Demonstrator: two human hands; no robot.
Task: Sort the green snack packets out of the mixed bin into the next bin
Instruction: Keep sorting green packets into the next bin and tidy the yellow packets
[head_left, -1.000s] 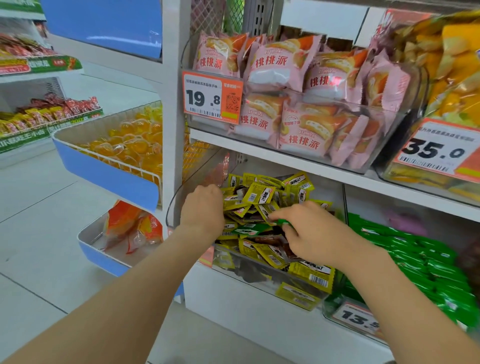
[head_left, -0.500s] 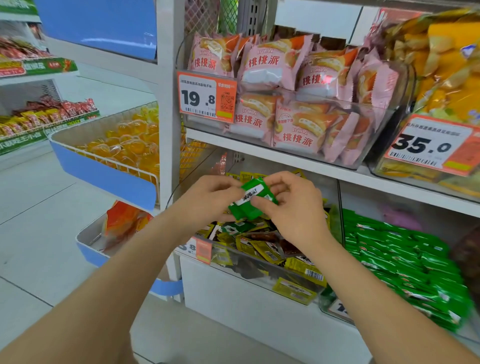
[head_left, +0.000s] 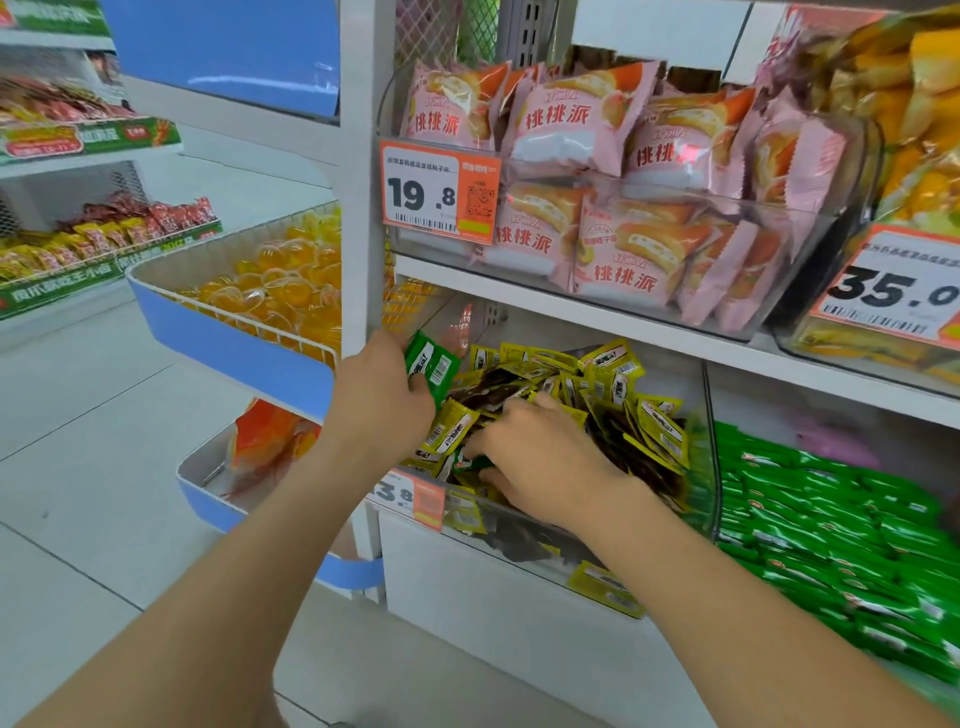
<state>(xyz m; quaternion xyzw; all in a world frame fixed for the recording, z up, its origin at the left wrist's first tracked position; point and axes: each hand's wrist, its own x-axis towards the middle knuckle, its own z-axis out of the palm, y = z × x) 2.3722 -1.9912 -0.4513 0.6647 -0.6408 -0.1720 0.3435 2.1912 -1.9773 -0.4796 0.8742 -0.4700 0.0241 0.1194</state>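
On the far left stood store shelves stocked with red and yellow snacks. Next to them a blue-fronted wire basket held orange jelly cups, with a lower basket of orange packs beneath it. The left hand was raised at the left edge of the mixed bin, just beside the white shelf post, its fingers curled round a small bunch of green packets held upright above the heap. The bin itself was piled with yellow packets and dark brown ones. The right hand lay palm down in that pile, fingers bent, thumb and fingertips pinching a single green packet half buried near the front. Right of a clear divider, the next bin held a heap of green packs. On the shelf above sat a clear tub of pink pastry bags with an orange price tag reading 19.8.
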